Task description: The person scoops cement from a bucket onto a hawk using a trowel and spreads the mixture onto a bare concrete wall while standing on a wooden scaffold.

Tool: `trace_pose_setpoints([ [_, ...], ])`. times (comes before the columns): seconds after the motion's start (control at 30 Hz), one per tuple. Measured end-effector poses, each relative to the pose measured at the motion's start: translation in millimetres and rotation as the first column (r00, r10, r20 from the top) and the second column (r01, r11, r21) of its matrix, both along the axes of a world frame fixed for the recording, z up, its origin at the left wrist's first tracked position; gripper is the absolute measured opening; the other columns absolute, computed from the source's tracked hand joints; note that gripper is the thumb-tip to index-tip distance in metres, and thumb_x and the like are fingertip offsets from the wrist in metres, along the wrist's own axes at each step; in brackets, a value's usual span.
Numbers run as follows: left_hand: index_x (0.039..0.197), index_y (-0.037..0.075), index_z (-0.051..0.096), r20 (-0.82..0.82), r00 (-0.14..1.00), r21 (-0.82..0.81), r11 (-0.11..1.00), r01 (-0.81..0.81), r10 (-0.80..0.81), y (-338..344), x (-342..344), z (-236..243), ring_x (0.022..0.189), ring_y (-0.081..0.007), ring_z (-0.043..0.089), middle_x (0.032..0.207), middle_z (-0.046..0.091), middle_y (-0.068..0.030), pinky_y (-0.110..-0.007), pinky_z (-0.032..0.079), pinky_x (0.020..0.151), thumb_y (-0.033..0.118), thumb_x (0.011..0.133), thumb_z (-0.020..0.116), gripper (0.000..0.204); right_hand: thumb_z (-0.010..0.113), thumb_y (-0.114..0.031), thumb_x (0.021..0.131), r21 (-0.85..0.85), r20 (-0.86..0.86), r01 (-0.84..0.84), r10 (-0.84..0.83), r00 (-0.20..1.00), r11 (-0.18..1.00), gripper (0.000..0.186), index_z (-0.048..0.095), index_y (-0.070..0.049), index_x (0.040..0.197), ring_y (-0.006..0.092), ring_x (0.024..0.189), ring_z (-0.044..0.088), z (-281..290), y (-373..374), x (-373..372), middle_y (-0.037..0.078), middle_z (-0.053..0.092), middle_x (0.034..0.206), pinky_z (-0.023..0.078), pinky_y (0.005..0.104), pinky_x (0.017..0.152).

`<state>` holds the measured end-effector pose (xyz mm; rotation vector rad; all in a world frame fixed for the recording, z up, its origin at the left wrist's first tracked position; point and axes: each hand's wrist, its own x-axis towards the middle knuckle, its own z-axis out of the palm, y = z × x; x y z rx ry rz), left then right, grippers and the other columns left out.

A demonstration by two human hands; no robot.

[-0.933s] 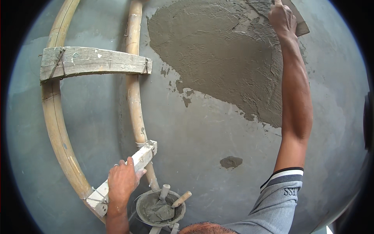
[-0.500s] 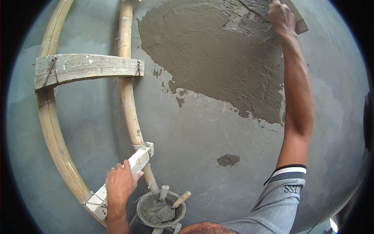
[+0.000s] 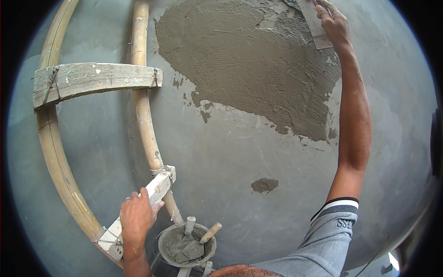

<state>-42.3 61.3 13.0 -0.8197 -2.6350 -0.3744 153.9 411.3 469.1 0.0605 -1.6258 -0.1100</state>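
My right hand [image 3: 335, 28] is stretched up at the upper right, its fingers closed on a flat plastering trowel [image 3: 314, 28]. The blade lies against the wall at the right edge of a broad patch of wet grey mortar [image 3: 240, 64]. That patch has a ridged surface and a ragged lower border. At the lower left, my left hand [image 3: 137, 216] grips a pale wooden rung [image 3: 159, 185] of a bamboo ladder [image 3: 146, 124]; part of the rung is hidden under the palm.
A bucket [image 3: 211, 253] of mortar stands beside my left hand, with two handled tools in it, one light grey handle [image 3: 189, 224] and one wooden handle [image 3: 211, 232]. A higher plank rung [image 3: 101, 76] crosses the ladder. A small mortar blot [image 3: 265, 185] marks the wall [image 3: 221, 161].
The trowel has swung from the right of my right hand to its left, onto the mortar's edge. My left hand keeps its grip on the rung. The whole view has shifted slightly.
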Motion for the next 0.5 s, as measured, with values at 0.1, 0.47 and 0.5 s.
trace_pose_setpoints([
  [0.1, 0.107, 0.001, 0.059, -0.002, 1.0, -0.011, 1.0, -0.005, 0.005, -1, 1, 0, 0.081, -0.036, 0.069, 0.09, 0.066, -0.0189, -0.045, 0.055, 0.072, 0.051, 0.086, 0.069, 0.055, 0.059, -0.016, 0.1, -0.039, -0.024, -0.006, 0.005, 1.0, 0.999, 0.04, 0.057, -0.005, 0.138, 0.0064, 0.065, 0.052, -24, 12, 0, 0.001, 0.065, 0.089, 0.046, 0.0222, 0.06],
  [0.47, 0.111, 0.0, 0.059, -0.019, 1.0, -0.012, 1.0, -0.004, 0.004, 0, 0, 0, 0.079, -0.0357, 0.069, 0.089, 0.065, -0.0181, -0.045, 0.054, 0.071, 0.05, 0.085, 0.07, 0.057, 0.056, -0.013, 0.097, 0.102, -0.144, 0.031, -0.016, 0.989, 0.994, 0.032, 0.065, -0.001, 0.125, 0.0146, 0.088, 0.061, 4, 48, 29, 0.007, 0.071, 0.109, 0.05, 0.0293, 0.08],
  [0.5, 0.111, 0.0, 0.058, -0.02, 1.0, -0.009, 1.0, -0.002, 0.002, 1, 0, -1, 0.079, -0.0356, 0.069, 0.088, 0.065, -0.0181, -0.045, 0.054, 0.071, 0.05, 0.085, 0.07, 0.057, 0.058, -0.02, 0.098, 0.083, -0.188, 0.056, -0.039, 0.981, 0.995, 0.037, 0.062, -0.003, 0.131, 0.012, 0.088, 0.058, 19, 62, 42, 0.005, 0.068, 0.108, 0.049, 0.0274, 0.08],
])
